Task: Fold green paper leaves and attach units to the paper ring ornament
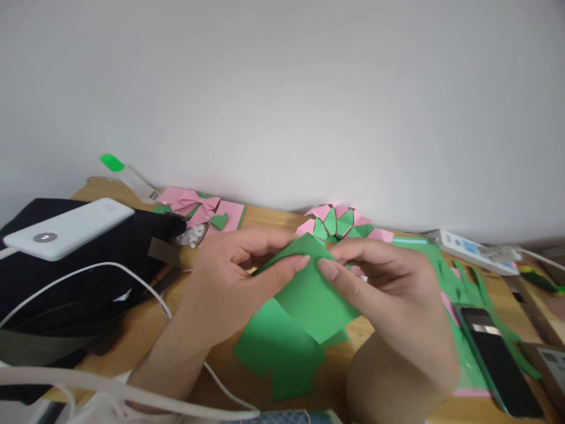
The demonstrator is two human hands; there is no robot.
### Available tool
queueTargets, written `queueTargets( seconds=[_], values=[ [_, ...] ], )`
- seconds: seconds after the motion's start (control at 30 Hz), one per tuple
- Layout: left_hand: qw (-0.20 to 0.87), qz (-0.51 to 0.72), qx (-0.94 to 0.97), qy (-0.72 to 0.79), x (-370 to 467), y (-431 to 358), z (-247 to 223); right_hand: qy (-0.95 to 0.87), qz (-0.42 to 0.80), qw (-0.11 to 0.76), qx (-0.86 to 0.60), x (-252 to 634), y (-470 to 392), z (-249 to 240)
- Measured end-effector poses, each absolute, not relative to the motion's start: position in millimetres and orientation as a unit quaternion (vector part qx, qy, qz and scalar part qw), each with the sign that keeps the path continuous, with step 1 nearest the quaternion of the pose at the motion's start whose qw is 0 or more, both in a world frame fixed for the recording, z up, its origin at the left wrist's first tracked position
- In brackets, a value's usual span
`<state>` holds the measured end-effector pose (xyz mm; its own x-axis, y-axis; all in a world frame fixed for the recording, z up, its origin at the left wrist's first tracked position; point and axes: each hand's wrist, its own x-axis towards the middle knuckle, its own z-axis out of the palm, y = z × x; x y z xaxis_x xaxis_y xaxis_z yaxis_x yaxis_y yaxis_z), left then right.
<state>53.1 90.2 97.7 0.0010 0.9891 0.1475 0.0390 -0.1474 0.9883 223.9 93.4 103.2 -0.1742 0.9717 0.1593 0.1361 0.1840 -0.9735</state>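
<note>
Between both hands I hold a square of green paper [320, 303], raised over the table with one corner pointing away from me. My left hand [247, 271] pinches its upper left edge, thumb on top. My right hand [384, 282] grips the upper right edge in the same way, its thumb close to the left one. The fingers beneath the paper are partly hidden. Below lie several loose green paper pieces [278, 347] on the wooden table. Just behind my hands stands a folded pink and green paper flower [338, 224], partly covered by my fingers.
At left, a white power bank [70, 227] rests on a black cloth bag [88, 282], with a white cable [110, 265] across it. Pink folded paper [194, 203] lies by the wall. A phone [498, 359], green strips [477, 294] and a power strip [472, 250] are at right.
</note>
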Motion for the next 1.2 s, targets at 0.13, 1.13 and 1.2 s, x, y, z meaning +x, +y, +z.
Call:
queueTargets(
  seconds=[0.13,1.13,1.2],
  values=[
    [0.450,0.539,0.537,0.468,54.1,90.0,96.8,-0.619,0.453,0.459,-0.449,224.1,93.4,103.1],
    [0.463,0.533,0.564,0.429,48.5,96.2,96.7,-0.680,0.418,0.424,-0.427,223.1,94.5,104.7],
    [0.460,0.534,0.570,0.423,47.9,96.9,96.1,-0.693,0.409,0.417,-0.422,222.5,95.2,105.2]
  ],
)
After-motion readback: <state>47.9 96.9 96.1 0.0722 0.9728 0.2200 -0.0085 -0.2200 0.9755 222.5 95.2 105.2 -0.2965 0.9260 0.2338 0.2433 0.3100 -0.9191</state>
